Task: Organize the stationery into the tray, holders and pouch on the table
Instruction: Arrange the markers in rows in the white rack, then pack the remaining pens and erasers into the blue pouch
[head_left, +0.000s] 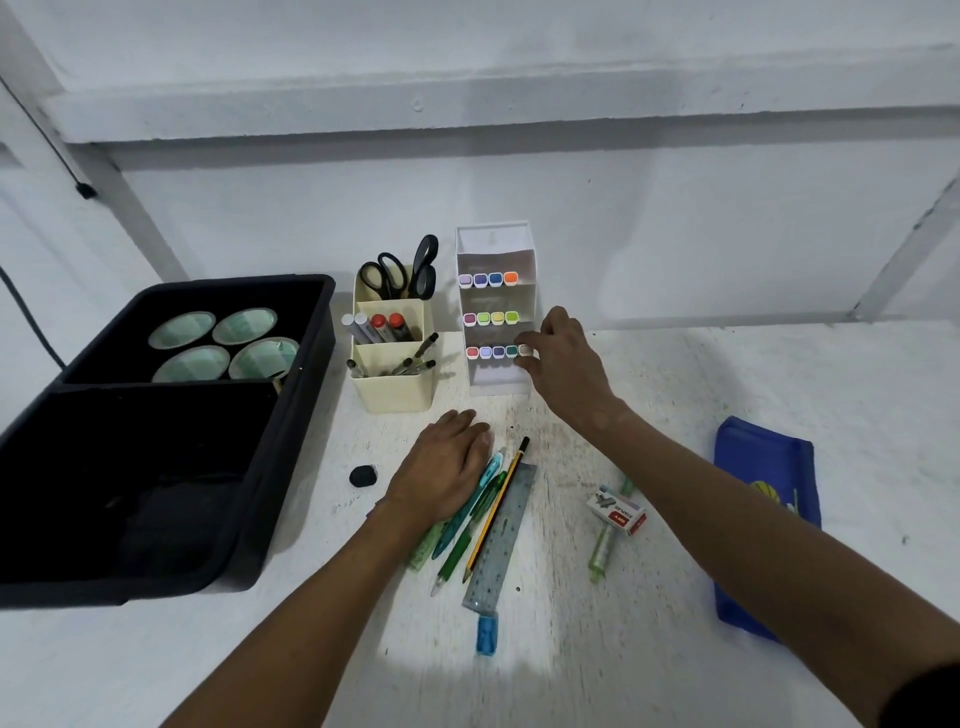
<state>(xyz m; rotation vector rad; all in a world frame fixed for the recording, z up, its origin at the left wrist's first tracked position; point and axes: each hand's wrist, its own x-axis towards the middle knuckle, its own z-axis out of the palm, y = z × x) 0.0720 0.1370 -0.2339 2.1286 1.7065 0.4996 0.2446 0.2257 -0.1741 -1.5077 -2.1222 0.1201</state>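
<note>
Head view: the right hand (563, 358) pinches a pale-capped marker (525, 351) at the right end of the white marker rack's (496, 306) bottom row, apparently seating it. Left hand (444, 470), fingers relaxed, rests flat on pens (467, 512) in front of the rack. Likely next: gather those pens, pencil (496, 506) and ruler (501, 540). The cream holder (392, 364) stands just left of the rack; the blue pouch (766, 519) is well right.

White scuffed desk (727, 395) pushed against a white painted wall (467, 197), black cable (47, 140) running down the wall's left side.
</note>
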